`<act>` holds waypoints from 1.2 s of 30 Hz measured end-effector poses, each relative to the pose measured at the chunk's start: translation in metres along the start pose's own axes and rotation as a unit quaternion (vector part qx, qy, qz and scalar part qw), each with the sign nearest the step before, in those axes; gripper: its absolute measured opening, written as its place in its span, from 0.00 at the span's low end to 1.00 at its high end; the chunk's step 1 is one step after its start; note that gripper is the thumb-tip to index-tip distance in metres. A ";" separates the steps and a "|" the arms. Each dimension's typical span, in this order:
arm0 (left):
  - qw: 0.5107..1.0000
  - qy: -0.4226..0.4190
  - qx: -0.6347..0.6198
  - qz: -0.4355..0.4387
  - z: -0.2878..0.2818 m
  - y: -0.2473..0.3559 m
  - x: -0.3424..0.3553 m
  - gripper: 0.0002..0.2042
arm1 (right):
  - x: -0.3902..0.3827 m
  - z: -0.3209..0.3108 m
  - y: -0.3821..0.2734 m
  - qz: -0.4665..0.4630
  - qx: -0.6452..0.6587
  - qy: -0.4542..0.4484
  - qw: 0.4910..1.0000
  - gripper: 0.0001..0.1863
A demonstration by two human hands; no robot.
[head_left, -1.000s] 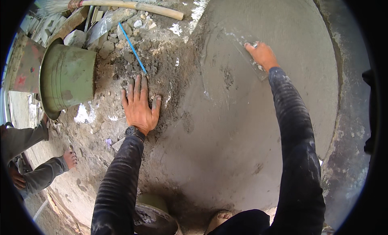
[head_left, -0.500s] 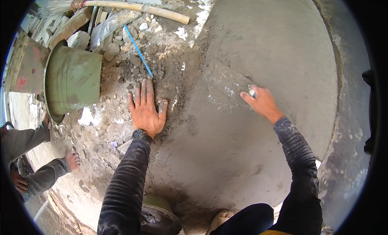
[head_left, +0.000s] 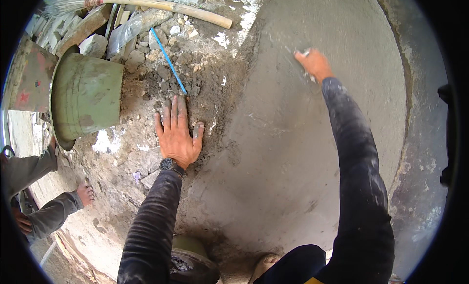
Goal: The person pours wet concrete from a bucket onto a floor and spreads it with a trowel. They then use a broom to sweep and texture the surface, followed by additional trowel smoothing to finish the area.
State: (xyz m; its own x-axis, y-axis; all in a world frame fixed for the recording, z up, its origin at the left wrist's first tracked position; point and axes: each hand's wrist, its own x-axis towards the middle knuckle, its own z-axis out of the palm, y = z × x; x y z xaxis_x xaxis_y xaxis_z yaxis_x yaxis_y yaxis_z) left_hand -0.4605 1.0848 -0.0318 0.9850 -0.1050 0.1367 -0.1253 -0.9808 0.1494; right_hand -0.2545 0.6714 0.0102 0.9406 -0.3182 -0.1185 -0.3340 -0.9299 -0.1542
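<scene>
My left hand (head_left: 179, 132), a watch at its wrist, lies flat with fingers outstretched on the rough, debris-strewn ground. Its fingertips come close to the lower end of a thin blue stick (head_left: 168, 61). Farther off to the right, my right hand (head_left: 315, 64) is closed around the handle of a plastering trowel (head_left: 289, 48). Motion smears the trowel's blade, which is over the smooth wet grey mortar (head_left: 288, 171). Swept marks show in the mortar below the trowel.
A green bucket (head_left: 95, 93) lies on its side at left, beside another stained container (head_left: 30, 76). Behind are a broom (head_left: 168, 8) and broken rubble (head_left: 93, 45). Another person's feet (head_left: 85, 193) are at the left edge. A mortar-smeared bucket (head_left: 193, 259) stands near my legs.
My right hand has swept the trowel away from me, farther up over the mortar, and my right arm has stretched out. My left hand stays in place.
</scene>
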 end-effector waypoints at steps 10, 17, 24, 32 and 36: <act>1.000 0.002 -0.012 0.002 0.001 -0.002 0.000 0.39 | -0.034 0.014 0.097 0.229 0.351 -0.018 0.908 0.38; 1.000 0.011 0.013 0.007 0.007 -0.003 -0.001 0.39 | -0.103 0.033 0.001 0.112 0.485 -0.085 0.863 0.27; 0.999 0.032 0.016 0.014 0.006 0.000 -0.001 0.39 | -0.147 0.022 0.073 0.183 0.555 -0.074 0.808 0.29; 0.999 0.027 0.018 0.009 0.009 -0.002 -0.002 0.38 | -0.217 0.014 0.110 0.259 0.694 -0.011 0.672 0.16; 0.999 0.033 0.020 0.015 0.011 -0.002 -0.002 0.38 | -0.238 0.066 -0.009 0.216 0.643 -0.085 0.730 0.24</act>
State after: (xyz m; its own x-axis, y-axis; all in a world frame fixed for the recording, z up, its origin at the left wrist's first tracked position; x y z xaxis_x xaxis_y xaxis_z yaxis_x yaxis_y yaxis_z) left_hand -0.4607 1.0854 -0.0432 0.9709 -0.1251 0.2042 -0.1486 -0.9834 0.1042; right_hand -0.4793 0.7672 -0.0248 0.7454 -0.4023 -0.5315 -0.4810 0.2274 -0.8467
